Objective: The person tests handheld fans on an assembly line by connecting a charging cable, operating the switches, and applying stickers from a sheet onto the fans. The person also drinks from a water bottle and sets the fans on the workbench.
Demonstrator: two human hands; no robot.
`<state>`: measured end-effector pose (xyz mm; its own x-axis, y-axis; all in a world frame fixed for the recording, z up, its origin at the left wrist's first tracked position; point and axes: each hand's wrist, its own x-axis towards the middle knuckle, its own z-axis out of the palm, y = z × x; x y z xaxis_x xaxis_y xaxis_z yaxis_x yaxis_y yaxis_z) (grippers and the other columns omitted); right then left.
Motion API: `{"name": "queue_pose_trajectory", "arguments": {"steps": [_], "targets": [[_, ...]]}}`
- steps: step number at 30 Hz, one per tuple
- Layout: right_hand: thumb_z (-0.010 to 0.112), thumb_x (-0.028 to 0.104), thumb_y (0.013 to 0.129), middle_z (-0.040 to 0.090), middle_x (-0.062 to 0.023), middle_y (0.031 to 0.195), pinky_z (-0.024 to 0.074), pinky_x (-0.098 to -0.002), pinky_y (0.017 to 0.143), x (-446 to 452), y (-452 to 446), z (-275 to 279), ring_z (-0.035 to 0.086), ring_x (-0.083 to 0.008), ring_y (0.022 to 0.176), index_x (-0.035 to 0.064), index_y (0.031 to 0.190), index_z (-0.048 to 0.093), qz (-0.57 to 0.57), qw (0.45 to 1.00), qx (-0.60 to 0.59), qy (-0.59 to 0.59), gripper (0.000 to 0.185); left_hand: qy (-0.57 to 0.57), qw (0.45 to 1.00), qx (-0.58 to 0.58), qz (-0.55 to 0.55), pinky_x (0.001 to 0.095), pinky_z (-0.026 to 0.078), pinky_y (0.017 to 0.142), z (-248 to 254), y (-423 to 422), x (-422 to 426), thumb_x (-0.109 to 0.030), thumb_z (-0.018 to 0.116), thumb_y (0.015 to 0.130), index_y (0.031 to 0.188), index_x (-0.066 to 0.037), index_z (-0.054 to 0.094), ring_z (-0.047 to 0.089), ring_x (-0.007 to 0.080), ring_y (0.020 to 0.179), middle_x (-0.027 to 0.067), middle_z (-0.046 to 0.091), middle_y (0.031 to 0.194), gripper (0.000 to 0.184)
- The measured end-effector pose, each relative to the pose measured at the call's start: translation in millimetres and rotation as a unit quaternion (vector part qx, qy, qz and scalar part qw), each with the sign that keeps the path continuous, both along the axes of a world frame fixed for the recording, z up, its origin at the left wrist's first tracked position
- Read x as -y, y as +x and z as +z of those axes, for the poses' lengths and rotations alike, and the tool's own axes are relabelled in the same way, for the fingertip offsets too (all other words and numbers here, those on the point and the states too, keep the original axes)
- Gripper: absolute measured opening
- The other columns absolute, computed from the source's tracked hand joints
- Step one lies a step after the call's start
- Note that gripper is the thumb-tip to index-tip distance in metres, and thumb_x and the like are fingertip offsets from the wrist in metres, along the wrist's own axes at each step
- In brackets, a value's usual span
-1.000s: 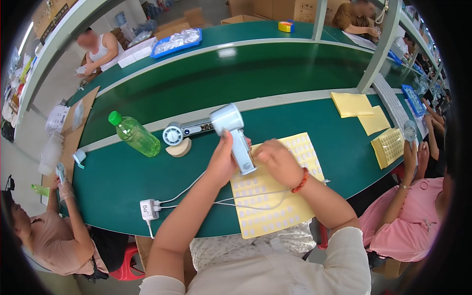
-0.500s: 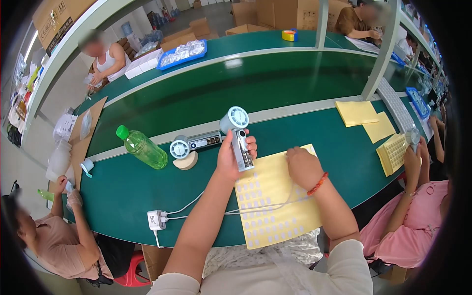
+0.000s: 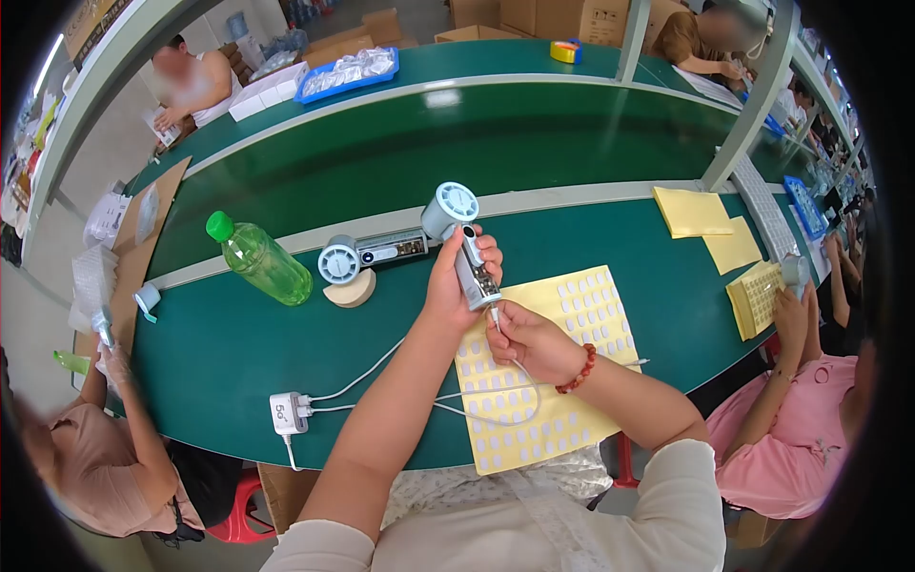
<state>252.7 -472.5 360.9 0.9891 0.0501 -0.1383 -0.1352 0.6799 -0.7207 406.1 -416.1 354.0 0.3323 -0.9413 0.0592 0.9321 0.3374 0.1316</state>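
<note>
A light blue handheld fan point(image 3: 452, 212) is held in my left hand point(image 3: 460, 276), its round head up and its handle, with electronics showing, slanting down. My right hand point(image 3: 530, 341) pinches the white cable's plug point(image 3: 496, 315) at the handle's bottom end; whether the plug is inserted cannot be made out. Beneath my hands lies a yellow sheet of small white oval stickers point(image 3: 596, 310). Left of the held fan, a second fan point(image 3: 339, 260) lies on the table against a round cream-coloured block point(image 3: 351, 289).
On the green table point(image 3: 219, 353) are a green bottle point(image 3: 259, 259) and a white charger point(image 3: 285, 413) with cables. Yellow sheets point(image 3: 693, 212) and a sticker stack point(image 3: 753, 297) lie right. A metal post point(image 3: 748, 124) stands behind. People sit at both sides.
My right hand has moved from the sheet to the fan's lower end and now has the cable plug in its fingers. The fan in my left hand has turned so its grille and electronics show.
</note>
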Motion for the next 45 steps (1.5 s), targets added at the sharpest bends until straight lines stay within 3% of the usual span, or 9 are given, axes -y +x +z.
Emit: {"name": "queue_pose_trajectory", "arguments": {"steps": [8,21,34,45], "targets": [[0.035,0.022,0.099,0.039,0.0005,0.073,0.0310,-0.0229,0.059,-5,-4,9,0.033,-0.0089,0.061,0.0087,0.098,0.042,-0.078,0.996,-0.009,-0.031,0.015,0.005,1.000,0.026,0.013,0.0236,0.048,0.062,1,0,-1,-0.028,0.057,0.089,0.098,-0.010,0.047,0.050,0.0108,0.074,0.0013,0.048,0.082,0.023],[0.035,0.021,0.099,0.042,0.0006,0.071,0.0315,-0.0215,0.057,-8,-7,10,0.034,-0.0076,0.059,0.0074,0.096,0.044,-0.082,0.995,-0.006,-0.063,0.017,0.005,0.998,0.054,0.020,0.0229,0.050,0.063,-1,-6,2,-0.035,0.054,0.091,0.103,-0.009,0.047,0.050,0.0090,0.077,0.0000,0.048,0.086,0.030],[0.035,0.017,0.098,0.041,0.0004,0.068,0.0307,-0.0216,0.054,-12,-11,13,0.033,-0.0077,0.056,0.0054,0.094,0.044,-0.087,0.993,-0.035,-0.067,0.015,-0.003,0.978,0.207,-0.020,0.0234,0.047,0.066,11,-9,-4,-0.030,0.063,0.086,0.108,-0.012,0.045,0.046,0.0088,0.077,0.0002,0.045,0.087,0.035],[0.038,0.017,0.098,0.042,0.0009,0.068,0.0317,-0.0225,0.056,-9,-8,5,0.035,-0.0080,0.057,0.0057,0.094,0.045,-0.075,0.996,-0.015,-0.052,0.014,0.001,0.986,0.164,-0.035,0.0244,0.048,0.067,4,-5,-5,-0.039,0.062,0.085,0.110,-0.012,0.044,0.046,0.0093,0.078,0.0008,0.044,0.088,0.041]]}}
